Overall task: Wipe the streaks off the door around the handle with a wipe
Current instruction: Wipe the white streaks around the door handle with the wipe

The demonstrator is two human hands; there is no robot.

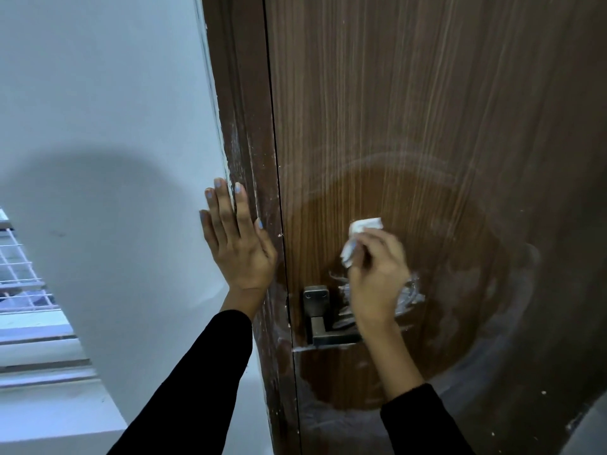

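Observation:
A brown wood-grain door [427,110] fills the right half of the view. Its square metal handle [317,315] sits low, left of centre. My right hand [377,277] is shut on a crumpled white wipe [356,239] and presses it against the door just above and right of the handle. White streaks [409,295] show on the door beside that hand, partly hidden by it. A darker, cleaner patch surrounds the handle, ringed by a hazy arc. My left hand [236,238] lies flat with fingers apart across the wall edge and the door frame [243,136].
The brown door frame carries white smears along its length. A pale wall [108,126] lies to the left. A window with a white grille [19,270] and a sill sits at the lower left.

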